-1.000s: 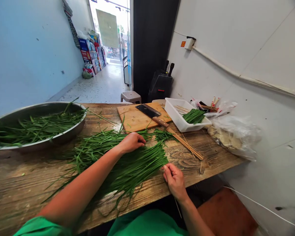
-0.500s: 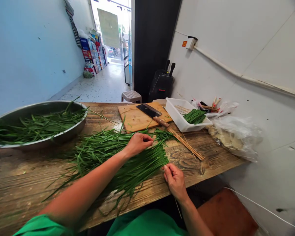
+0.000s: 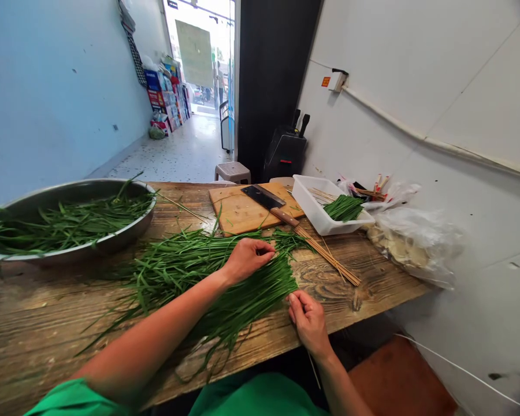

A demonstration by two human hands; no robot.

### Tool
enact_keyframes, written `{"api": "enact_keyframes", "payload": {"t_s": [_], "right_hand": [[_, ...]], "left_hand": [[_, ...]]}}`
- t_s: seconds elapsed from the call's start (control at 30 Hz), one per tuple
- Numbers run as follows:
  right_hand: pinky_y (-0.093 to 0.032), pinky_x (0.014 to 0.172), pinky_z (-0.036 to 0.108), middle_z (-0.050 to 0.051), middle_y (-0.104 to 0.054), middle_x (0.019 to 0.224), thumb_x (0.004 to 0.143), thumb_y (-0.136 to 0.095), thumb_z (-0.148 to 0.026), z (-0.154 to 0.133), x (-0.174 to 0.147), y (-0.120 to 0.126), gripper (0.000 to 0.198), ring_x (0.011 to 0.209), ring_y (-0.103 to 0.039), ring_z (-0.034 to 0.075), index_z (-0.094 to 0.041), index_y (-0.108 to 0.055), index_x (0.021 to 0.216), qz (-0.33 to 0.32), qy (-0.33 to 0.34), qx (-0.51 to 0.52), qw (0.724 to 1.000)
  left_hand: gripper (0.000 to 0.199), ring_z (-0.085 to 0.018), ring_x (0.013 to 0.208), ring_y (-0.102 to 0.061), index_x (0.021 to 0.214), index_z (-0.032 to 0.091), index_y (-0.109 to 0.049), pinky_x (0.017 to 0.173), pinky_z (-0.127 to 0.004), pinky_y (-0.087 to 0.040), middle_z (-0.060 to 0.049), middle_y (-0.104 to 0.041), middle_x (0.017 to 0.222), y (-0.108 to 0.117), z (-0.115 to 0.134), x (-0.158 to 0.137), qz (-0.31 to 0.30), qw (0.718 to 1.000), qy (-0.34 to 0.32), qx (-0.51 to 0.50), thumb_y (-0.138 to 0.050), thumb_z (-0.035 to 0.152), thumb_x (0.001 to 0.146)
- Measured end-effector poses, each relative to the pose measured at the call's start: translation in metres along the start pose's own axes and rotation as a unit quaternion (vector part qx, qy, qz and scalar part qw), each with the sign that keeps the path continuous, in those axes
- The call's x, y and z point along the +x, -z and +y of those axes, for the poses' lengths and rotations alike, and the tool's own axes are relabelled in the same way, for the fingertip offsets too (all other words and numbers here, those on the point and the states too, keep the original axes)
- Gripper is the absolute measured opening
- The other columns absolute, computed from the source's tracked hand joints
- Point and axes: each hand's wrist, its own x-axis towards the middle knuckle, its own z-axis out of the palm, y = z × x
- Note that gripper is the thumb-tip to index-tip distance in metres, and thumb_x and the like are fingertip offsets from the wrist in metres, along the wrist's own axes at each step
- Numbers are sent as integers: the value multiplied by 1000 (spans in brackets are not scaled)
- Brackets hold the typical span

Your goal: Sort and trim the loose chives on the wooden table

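Note:
A thick layer of green garlic chives [image 3: 242, 294] lies across the wooden table [image 3: 329, 315], its cut ends lined up on the right. Over the upper part of those ends is my left hand [image 3: 248, 260], fingers curled into a pinch; what is between the fingertips is hidden. At the lower right corner of the chives my right hand [image 3: 308, 320] is closed on a thin bamboo skewer [image 3: 314, 370], whose length shows below the palm. Whether its tip is inside the chives is hidden.
A metal basin [image 3: 108, 236] of loose chives stands left. Behind are a cutting board [image 3: 227, 211] and cleaver [image 3: 264, 197]. Several skewers [image 3: 329, 257] lie near a white plastic tub [image 3: 314, 211] holding chives. Plastic bags [image 3: 416, 240] sit at the right, against the wall.
My left hand has shifted very slightly right along the chive ends, still pinched. My right hand holds almost the same place; the view has tilted a little.

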Motion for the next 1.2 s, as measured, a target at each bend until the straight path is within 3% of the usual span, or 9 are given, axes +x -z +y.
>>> {"api": "enact_keyframes", "payload": {"t_s": [0.33, 0.43, 0.53, 0.6, 0.73, 0.97, 1.2], "right_hand": [[-24, 40, 19, -8, -35, 45, 86, -41, -39, 2, 1, 0, 29, 40, -30, 6, -16, -54, 74, 9, 17, -10, 1000], [-25, 41, 19, -8, -35, 45, 86, -41, -40, 0, 1, 0, 30, 40, -31, 6, -16, -54, 74, 10, 11, -13, 1000], [-25, 41, 19, -8, -34, 45, 86, -39, -42, 0, 0, -1, 32, 40, -31, 6, -16, -53, 74, 11, 10, -13, 1000], [-25, 40, 19, -8, -34, 45, 86, -39, -43, 1, 0, -1, 32, 40, -31, 7, -16, -52, 74, 11, 13, -13, 1000], [-24, 39, 19, -8, -34, 44, 85, -40, -44, 5, 0, -2, 33, 39, -30, 6, -17, -52, 73, 9, 4, -1, 1000], [-25, 41, 19, -8, -34, 47, 85, -40, -44, 2, -1, -2, 32, 41, -30, 7, -17, -51, 72, 7, -1, -9, 1000], [-24, 41, 19, -8, -32, 48, 85, -41, -43, 5, -1, -2, 30, 42, -29, 7, -17, -50, 71, -2, -6, 8, 1000]], "left_hand": [[19, -13, 74, -60, 84, 19, -70, 70, -22, -44, -2, -69, 81, -1, -2, -2, -12, 996, -66, 66, -55, 26, 74], [21, -14, 78, -60, 87, 20, -69, 74, -22, -44, -2, -69, 86, 10, 0, 2, -75, 991, -85, 77, -52, 26, 76], [24, -15, 76, -60, 88, 20, -69, 73, -23, -43, -2, -69, 85, 26, -2, 7, -57, 989, -56, 123, -49, 27, 78], [22, -16, 76, -59, 85, 20, -70, 72, -24, -41, -3, -68, 83, 33, -7, 10, -34, 980, -54, 188, -51, 27, 77], [14, -19, 79, -54, 74, 20, -70, 75, -29, -37, -6, -62, 75, 31, -22, 10, -82, 944, -91, 307, -60, 29, 71], [5, -21, 82, -52, 64, 20, -67, 74, -31, -33, -6, -59, 75, 27, -30, 3, -152, 917, -89, 358, -64, 23, 64], [17, -21, 74, -57, 69, 18, -67, 73, -33, -35, -7, -64, 72, 28, -23, 5, -85, 927, -84, 354, -51, 21, 72]]}}
